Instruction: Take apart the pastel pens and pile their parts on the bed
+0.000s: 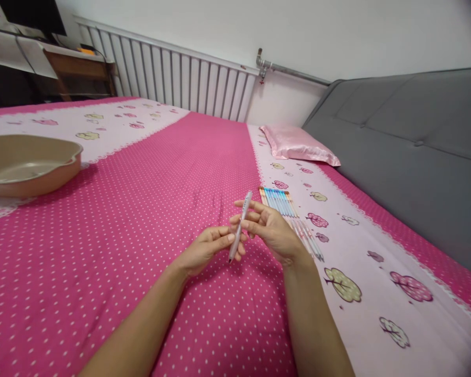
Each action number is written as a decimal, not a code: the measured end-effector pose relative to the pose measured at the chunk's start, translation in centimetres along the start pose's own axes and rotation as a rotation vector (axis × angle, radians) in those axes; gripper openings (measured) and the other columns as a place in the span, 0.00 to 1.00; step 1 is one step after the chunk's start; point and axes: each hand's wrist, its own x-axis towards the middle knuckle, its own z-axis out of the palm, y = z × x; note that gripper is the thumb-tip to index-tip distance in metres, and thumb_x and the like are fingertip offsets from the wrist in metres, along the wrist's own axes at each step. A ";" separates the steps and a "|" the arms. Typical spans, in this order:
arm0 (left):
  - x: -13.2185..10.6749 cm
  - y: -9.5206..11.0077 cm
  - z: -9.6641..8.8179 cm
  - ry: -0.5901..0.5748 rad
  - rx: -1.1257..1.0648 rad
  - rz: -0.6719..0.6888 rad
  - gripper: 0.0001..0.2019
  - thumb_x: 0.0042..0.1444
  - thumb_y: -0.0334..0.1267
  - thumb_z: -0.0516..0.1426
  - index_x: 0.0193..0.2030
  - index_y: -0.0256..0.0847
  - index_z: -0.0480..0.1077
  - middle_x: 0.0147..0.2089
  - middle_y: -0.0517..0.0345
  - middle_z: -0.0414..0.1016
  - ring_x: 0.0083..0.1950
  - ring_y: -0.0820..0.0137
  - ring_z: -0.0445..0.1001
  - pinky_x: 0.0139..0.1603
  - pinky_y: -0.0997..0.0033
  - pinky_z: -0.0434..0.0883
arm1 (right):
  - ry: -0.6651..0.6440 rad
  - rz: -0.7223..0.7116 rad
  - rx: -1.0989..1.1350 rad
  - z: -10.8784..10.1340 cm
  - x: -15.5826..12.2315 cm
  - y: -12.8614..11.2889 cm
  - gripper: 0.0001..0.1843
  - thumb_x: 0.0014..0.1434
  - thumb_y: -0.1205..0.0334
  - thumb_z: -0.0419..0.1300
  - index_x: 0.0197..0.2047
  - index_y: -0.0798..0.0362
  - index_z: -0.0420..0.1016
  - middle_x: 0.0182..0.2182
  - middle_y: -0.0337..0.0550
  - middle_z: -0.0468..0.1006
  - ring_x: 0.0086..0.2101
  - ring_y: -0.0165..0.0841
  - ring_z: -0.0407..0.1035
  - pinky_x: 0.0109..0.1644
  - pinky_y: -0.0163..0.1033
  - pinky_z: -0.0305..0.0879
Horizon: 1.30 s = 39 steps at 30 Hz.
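Note:
A slim pale pink-grey pen (245,205) with a dark tip at its lower end is held up at a slant over the bed. My left hand (209,247) pinches its lower part between thumb and fingers. My right hand (272,230) grips it near the middle with thumb and fingertips. Just beyond my right hand lie pens in two rows: a far row of blue and orange-brown ones (278,203), and a nearer row of pale ones (309,240), partly hidden by the right wrist.
A pink-and-white patterned bedspread (121,251) covers the bed. At the left sits a pink basin (58,178) with a beige inside. A pink satin pillow (300,144) lies by the grey headboard (400,120). Behind are a white radiator (172,73) and a desk (78,68) with a monitor.

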 end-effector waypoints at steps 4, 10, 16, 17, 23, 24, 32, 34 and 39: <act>0.1 0.0 0.2 0.050 0.045 0.015 0.11 0.55 0.42 0.58 0.36 0.34 0.72 0.33 0.51 0.75 0.31 0.72 0.73 0.35 0.70 0.69 | 0.071 -0.024 -0.059 0.1 0.1 0.3 0.17 0.45 0.59 0.69 0.40 0.52 0.75 0.32 0.40 0.78 0.32 0.30 0.72 0.37 0.37 0.69; 0.3 -0.4 0.2 0.145 0.105 0.040 0.11 0.50 0.41 0.62 0.32 0.34 0.69 0.25 0.57 0.73 0.25 0.74 0.71 0.28 0.72 0.68 | 0.208 -0.024 -0.208 1.0 0.4 0.6 0.15 0.39 0.58 0.71 0.28 0.53 0.72 0.21 0.34 0.72 0.24 0.27 0.67 0.31 0.35 0.63; 0.2 -0.2 0.1 0.107 0.111 0.039 0.10 0.53 0.41 0.60 0.33 0.34 0.71 0.27 0.56 0.73 0.26 0.75 0.70 0.29 0.73 0.68 | 0.177 -0.064 -0.263 1.1 0.3 0.4 0.13 0.43 0.57 0.69 0.28 0.53 0.72 0.23 0.35 0.71 0.26 0.27 0.65 0.32 0.34 0.62; 0.1 -0.1 0.2 0.089 0.107 0.030 0.11 0.54 0.42 0.59 0.34 0.34 0.71 0.29 0.54 0.74 0.27 0.75 0.70 0.30 0.73 0.68 | 0.166 -0.065 -0.229 0.9 0.2 0.3 0.12 0.44 0.57 0.68 0.30 0.53 0.73 0.25 0.36 0.72 0.28 0.28 0.67 0.34 0.35 0.64; 0.0 0.3 0.3 0.018 0.078 0.010 0.13 0.58 0.43 0.55 0.39 0.36 0.74 0.37 0.49 0.76 0.37 0.70 0.73 0.42 0.68 0.69 | 0.009 0.019 0.000 0.4 -0.1 -0.1 0.16 0.50 0.56 0.65 0.44 0.50 0.75 0.38 0.43 0.79 0.39 0.32 0.73 0.46 0.41 0.68; 0.0 0.3 0.3 0.012 0.074 0.014 0.13 0.58 0.43 0.54 0.39 0.36 0.74 0.37 0.49 0.76 0.38 0.69 0.73 0.43 0.67 0.69 | 0.000 0.028 0.007 0.4 -0.1 -0.2 0.16 0.50 0.56 0.65 0.43 0.50 0.76 0.37 0.43 0.80 0.38 0.32 0.73 0.45 0.40 0.69; 0.2 0.1 0.1 0.053 0.073 0.018 0.13 0.56 0.44 0.56 0.38 0.35 0.75 0.34 0.51 0.77 0.34 0.71 0.74 0.39 0.69 0.69 | 0.096 0.003 -0.015 0.7 0.0 0.1 0.16 0.44 0.55 0.69 0.36 0.52 0.78 0.28 0.41 0.80 0.29 0.31 0.74 0.35 0.38 0.70; 0.2 0.3 0.2 0.070 0.086 0.025 0.13 0.55 0.44 0.57 0.36 0.35 0.75 0.32 0.51 0.77 0.32 0.72 0.74 0.37 0.70 0.69 | 0.087 -0.004 -0.015 0.6 0.0 0.1 0.16 0.45 0.54 0.69 0.37 0.52 0.77 0.29 0.41 0.80 0.29 0.31 0.74 0.36 0.39 0.71; 0.3 0.3 0.2 0.114 0.118 0.025 0.15 0.53 0.46 0.59 0.33 0.33 0.74 0.30 0.50 0.76 0.31 0.70 0.74 0.34 0.69 0.70 | 0.093 -0.009 -0.044 0.6 0.0 0.1 0.17 0.45 0.53 0.68 0.38 0.52 0.77 0.29 0.42 0.80 0.30 0.32 0.74 0.37 0.41 0.71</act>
